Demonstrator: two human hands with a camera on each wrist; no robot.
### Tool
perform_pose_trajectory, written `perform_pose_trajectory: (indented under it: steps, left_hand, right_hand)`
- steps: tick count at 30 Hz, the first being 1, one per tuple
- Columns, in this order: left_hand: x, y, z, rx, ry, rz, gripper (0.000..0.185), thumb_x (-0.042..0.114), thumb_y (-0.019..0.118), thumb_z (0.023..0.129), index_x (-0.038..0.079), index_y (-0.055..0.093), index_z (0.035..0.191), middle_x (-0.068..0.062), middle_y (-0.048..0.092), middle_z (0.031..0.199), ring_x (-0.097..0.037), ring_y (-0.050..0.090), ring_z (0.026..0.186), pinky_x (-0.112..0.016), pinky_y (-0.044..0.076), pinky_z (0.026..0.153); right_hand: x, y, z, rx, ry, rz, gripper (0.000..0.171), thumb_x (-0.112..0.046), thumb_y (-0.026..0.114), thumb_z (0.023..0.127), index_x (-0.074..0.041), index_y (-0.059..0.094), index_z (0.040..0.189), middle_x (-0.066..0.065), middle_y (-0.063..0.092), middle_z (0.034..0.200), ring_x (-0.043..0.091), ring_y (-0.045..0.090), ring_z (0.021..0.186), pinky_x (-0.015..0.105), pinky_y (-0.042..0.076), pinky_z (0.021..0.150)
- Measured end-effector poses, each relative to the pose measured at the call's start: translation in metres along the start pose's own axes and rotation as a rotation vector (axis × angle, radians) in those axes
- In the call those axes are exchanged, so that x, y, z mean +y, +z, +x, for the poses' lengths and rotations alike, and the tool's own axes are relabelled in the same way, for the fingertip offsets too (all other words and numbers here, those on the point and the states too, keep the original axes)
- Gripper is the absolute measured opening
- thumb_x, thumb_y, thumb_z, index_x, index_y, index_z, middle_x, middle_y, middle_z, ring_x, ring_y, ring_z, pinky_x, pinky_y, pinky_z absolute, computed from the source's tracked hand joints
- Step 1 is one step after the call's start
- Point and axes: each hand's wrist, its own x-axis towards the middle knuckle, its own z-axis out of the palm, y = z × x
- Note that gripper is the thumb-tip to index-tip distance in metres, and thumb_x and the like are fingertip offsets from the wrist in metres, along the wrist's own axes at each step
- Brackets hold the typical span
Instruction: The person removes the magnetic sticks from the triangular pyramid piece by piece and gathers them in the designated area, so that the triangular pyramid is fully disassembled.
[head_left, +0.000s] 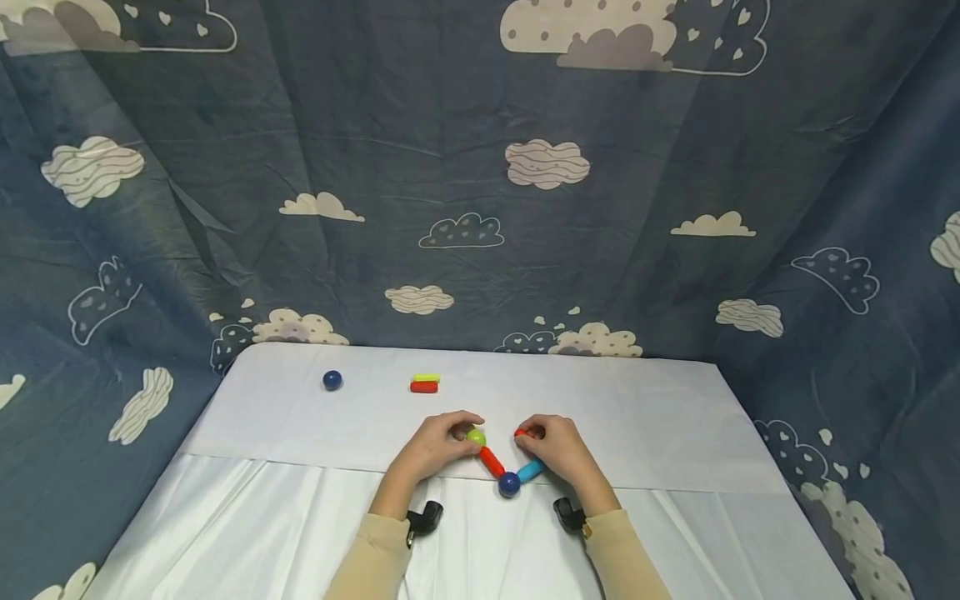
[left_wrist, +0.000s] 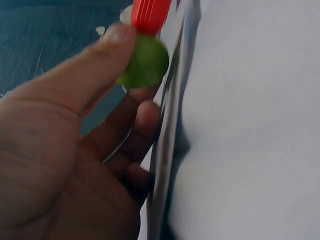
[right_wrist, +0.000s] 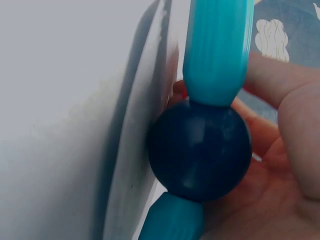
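Low in the middle of the frame, a dark blue ball point(head_left: 509, 485) touches a red stick point(head_left: 492, 462) and a blue stick point(head_left: 531, 471). Just above, the left hand point(head_left: 438, 442) has its grip pinched on a green ball point(head_left: 476, 436); the right hand point(head_left: 558, 444) pinches a red piece point(head_left: 521, 432). They look light, hard and slippery; sticks seem best held mid-way. Farther up the counter point(head_left: 600, 408) lies another blue ball point(head_left: 332, 381).

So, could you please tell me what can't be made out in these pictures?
- Head: the red piece's shape, mostly covered by the right hand's fingers.
- Head: the blue rod's upper end, hidden by the same hand.
- Head: surface detail on the far red rod, too small.
- Left wrist: the red rod's far end, cut off by the top edge.
- Right wrist: the lower blue rod's lower end, cut off by the bottom edge.
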Motion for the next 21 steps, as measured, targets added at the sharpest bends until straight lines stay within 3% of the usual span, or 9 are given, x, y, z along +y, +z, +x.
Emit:
perform_pose_trajectory:
  steps: [4, 9, 15, 21]
  left_hand:
    - [-0.0021, -0.0036, -0.0007, -0.046, 0.006, 0.013, 0.047, 0.023, 0.088, 0.087, 0.024, 0.074, 0.132, 0.006, 0.070, 0.109, -0.012, 0.059, 0.100, -0.035, 0.050, 0.092]
    - [-0.0018, -0.0042, -0.0011, -0.085, 0.074, 0.080, 0.037, 0.025, 0.088, 0.087, 0.026, 0.077, 0.123, 0.008, 0.072, 0.114, -0.013, 0.058, 0.103, -0.037, 0.049, 0.096]
    - [-0.0015, -0.0016, -0.0016, -0.072, 0.075, 0.101, 0.027, 0.026, 0.086, 0.088, 0.026, 0.077, 0.114, 0.011, 0.070, 0.110, -0.012, 0.055, 0.102, -0.037, 0.048, 0.094]
    - [-0.0003, 0.0004, -0.0021, -0.039, 0.055, 0.109, 0.026, 0.028, 0.085, 0.089, 0.025, 0.076, 0.113, 0.008, 0.068, 0.106, -0.014, 0.056, 0.101, -0.037, 0.049, 0.092]
  right_hand:
    - [0.0035, -0.0033, 0.0012, 0.026, 0.026, 0.002, 0.016, -0.019, 0.082, 0.093, -0.010, 0.081, 0.105, 0.001, 0.072, 0.089, 0.016, 0.057, 0.082, 0.030, 0.051, 0.078]
    - [0.0043, -0.0055, 0.0025, 0.033, 0.035, 0.005, 0.020, -0.020, 0.083, 0.093, -0.008, 0.080, 0.108, 0.001, 0.073, 0.091, 0.015, 0.058, 0.082, 0.032, 0.054, 0.080]
    - [0.0025, -0.0053, 0.0007, 0.013, 0.035, 0.000, 0.024, -0.022, 0.084, 0.092, -0.010, 0.080, 0.113, 0.004, 0.076, 0.102, 0.018, 0.063, 0.092, 0.042, 0.060, 0.094]
    - [0.0002, -0.0087, -0.0008, 0.064, 0.002, -0.002, 0.024, -0.019, 0.080, 0.095, -0.011, 0.078, 0.118, 0.009, 0.076, 0.118, 0.027, 0.069, 0.109, 0.052, 0.056, 0.105]
